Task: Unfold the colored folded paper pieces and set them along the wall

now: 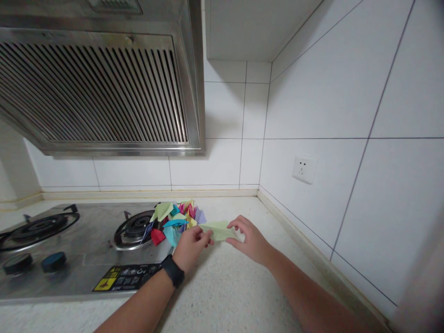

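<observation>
Over the countertop, both hands are at a light green folded paper. My left hand, with a black watch on its wrist, pinches the paper's left part between thumb and fingers. My right hand is curled round the right end, index fingertip at the upper edge and thumb at the lower edge. Just left of the paper lies a pile of colourful folded papers in blue, red, yellow, green and purple, partly on the stove's right burner. My left hand hides part of the near side of the pile.
A gas stove with two burners and two knobs fills the left side. The range hood hangs above it. White tiled wall with a socket bounds the speckled countertop on the right.
</observation>
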{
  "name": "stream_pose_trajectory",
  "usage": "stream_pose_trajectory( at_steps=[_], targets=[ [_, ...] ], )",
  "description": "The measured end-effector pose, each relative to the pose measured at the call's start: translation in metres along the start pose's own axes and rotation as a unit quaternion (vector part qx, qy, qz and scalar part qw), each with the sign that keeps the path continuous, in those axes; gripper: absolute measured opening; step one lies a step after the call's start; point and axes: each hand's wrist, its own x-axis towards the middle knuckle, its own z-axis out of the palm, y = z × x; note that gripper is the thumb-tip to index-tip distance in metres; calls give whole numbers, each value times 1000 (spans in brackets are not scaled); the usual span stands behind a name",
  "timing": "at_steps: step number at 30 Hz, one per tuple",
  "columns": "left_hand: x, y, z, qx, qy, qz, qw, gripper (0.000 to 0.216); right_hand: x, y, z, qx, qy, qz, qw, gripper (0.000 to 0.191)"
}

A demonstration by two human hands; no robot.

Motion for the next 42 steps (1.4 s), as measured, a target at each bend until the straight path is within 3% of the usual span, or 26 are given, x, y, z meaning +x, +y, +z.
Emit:
stream_pose_trajectory(
  at_steps=[5,12,21,24,29,35,42],
  targets=[
    [-4,1,0,54,-16,56,997,30,1,-6,8,-45,-4,-15,999,11],
    [-4,8,-8,69,31,74,994,24,4,6,-2,-6,69,33,997,17],
    [-5,15,-11,97,39,88,991,21,5,4,-5,-1,77,38,996,20],
    [-6,17,-9,84,43,87,992,21,3,3,1,17,55,50,997,21],
    [-9,19,-3,93,25,88,992,23,-3,-5,10,87,-56,67,992,24],
    [-14,25,-3,133,-10,126,983,22,0,-6,6,115,-7,83,990,19],
    [-21,35,-1,166,-57,173,969,22,0,-11,2,50,-99,55,992,22]
  ],
)
